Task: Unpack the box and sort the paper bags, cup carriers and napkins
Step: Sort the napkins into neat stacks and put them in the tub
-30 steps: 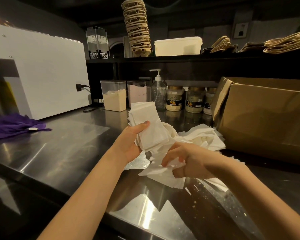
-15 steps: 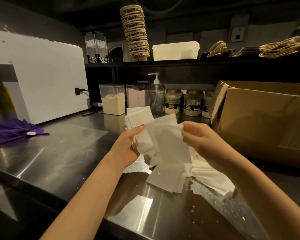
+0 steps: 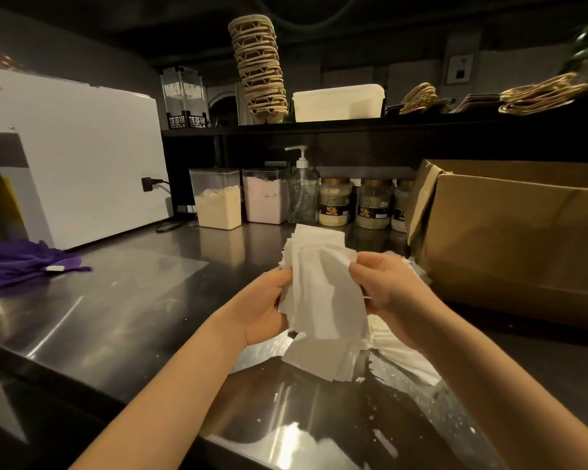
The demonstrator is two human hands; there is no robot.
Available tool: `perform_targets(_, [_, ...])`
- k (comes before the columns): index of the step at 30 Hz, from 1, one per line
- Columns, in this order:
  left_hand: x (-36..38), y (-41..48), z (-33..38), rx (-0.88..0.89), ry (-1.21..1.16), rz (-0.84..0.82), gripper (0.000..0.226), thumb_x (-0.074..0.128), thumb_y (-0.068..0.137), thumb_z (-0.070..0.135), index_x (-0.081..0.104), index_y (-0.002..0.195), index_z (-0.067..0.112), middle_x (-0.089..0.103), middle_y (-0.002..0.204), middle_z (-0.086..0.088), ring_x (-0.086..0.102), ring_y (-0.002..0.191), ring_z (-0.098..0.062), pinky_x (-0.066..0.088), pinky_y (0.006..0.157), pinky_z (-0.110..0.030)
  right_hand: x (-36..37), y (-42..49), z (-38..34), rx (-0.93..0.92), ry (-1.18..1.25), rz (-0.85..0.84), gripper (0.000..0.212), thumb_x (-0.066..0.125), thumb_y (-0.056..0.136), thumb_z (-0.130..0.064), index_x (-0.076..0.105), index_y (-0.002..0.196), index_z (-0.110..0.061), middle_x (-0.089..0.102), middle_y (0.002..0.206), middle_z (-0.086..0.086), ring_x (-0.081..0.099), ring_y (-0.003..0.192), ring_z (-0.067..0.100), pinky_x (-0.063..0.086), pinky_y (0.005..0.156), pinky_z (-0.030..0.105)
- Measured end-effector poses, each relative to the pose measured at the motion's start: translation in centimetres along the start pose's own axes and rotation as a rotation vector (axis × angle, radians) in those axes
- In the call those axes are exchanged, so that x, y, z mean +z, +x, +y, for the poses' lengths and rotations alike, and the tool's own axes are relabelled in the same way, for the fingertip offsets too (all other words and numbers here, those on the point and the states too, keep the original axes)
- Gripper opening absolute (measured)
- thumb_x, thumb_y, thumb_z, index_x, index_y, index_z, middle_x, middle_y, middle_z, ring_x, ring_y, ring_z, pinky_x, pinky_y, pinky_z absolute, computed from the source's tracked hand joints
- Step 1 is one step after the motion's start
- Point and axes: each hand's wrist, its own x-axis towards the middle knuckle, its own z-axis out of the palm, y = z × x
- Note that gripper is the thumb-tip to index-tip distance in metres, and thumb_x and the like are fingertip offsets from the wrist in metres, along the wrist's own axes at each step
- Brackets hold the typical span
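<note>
Left hand (image 3: 263,308): its fingers curl round the left side of the napkin stack (image 3: 319,283) and hold it up above the counter (image 3: 126,300).
Right hand (image 3: 389,290): its fingers curl on the right edge of the same stack and pinch it.
Napkin stack: white, between the two hands, standing up and a bit fanned out.
Loose napkins (image 3: 323,362): flat on the counter, just under the hands.
Box (image 3: 510,239): brown and open, on the counter near the right hand.
Cup carriers (image 3: 258,62): a tall pile on the shelf (image 3: 353,125) at the back.
</note>
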Motion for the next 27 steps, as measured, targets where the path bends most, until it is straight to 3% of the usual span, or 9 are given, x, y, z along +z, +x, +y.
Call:
perform_targets(5, [0.6,0.2,0.1,-0.012,-0.048,-0.059,0.055,0.043,0.091,0.052,0.054,0.136,0.022,0.063,0.127,-0.011,0.06,0.115,-0.03,0.049,0.098,-0.047,0.3,0.2,0.3,-0.023,-0.106,0.083,0.015,0.047,0.098,-0.018,0.061,0.098,-0.017,0.058,0.091,-0.007,0.057,0.081,0.014,0.05,0.06,0.025])
perform_targets(8, [0.4,0.2,0.0,-0.022,-0.011,-0.068,0.056,0.058,0.085,0.038,0.052,0.137,0.019,0.062,0.13,-0.014,0.059,0.119,-0.032,0.052,0.096,-0.048,0.5,0.2,0.4,-0.019,-0.097,0.106,0.014,0.048,0.098,-0.019,0.061,0.1,-0.017,0.059,0.094,-0.005,0.058,0.083,0.016,0.05,0.059,0.026])
perform_targets(12, [0.0,0.4,-0.3,0.005,0.137,-0.02,0.055,0.064,0.083,0.025,0.051,0.136,0.022,0.064,0.124,-0.013,0.062,0.115,-0.031,0.055,0.091,-0.047,0.7,0.2,0.3,0.026,-0.001,0.11,0.023,0.048,0.098,-0.031,0.062,0.109,-0.017,0.063,0.11,0.004,0.061,0.097,0.024,0.055,0.074,0.036])
perform_targets(16, [-0.2,0.6,-0.4,0.005,0.1,0.003,0.055,0.063,0.084,0.023,0.051,0.137,0.018,0.062,0.131,-0.014,0.059,0.12,-0.033,0.048,0.1,-0.052,0.8,0.1,0.0,0.01,0.029,0.101,0.028,0.054,0.09,-0.05,0.06,0.089,-0.023,0.063,0.091,-0.004,0.061,0.079,0.013,0.05,0.057,0.023])
perform_targets(18, [-0.2,0.6,-0.3,0.0,0.074,0.009,0.05,0.061,0.086,0.024,0.053,0.134,0.018,0.063,0.129,-0.014,0.061,0.118,-0.032,0.049,0.1,-0.051,0.7,0.1,0.2,-0.035,-0.067,0.119,0.02,0.059,0.09,-0.041,0.059,0.087,-0.021,0.062,0.087,-0.005,0.059,0.074,0.01,0.049,0.055,0.021])
perform_targets(22, [0.2,0.4,0.0,-0.041,-0.052,0.047,0.037,0.052,0.094,0.031,0.056,0.129,0.021,0.064,0.128,-0.014,0.062,0.117,-0.032,0.05,0.097,-0.05,0.2,0.5,0.5,-0.045,-0.094,0.185,0.012,0.059,0.093,-0.023,0.061,0.099,-0.013,0.065,0.1,0.004,0.064,0.087,0.019,0.057,0.063,0.029])
perform_targets(27, [0.4,0.3,0.2,-0.041,-0.076,0.075,0.034,0.05,0.096,0.032,0.059,0.127,0.02,0.066,0.124,-0.012,0.063,0.115,-0.031,0.048,0.098,-0.049,-0.6,0.5,0.4,-0.083,-0.112,0.22,0.011,0.058,0.094,-0.021,0.065,0.092,-0.013,0.066,0.087,0.004,0.058,0.065,0.015,0.051,0.055,0.024])
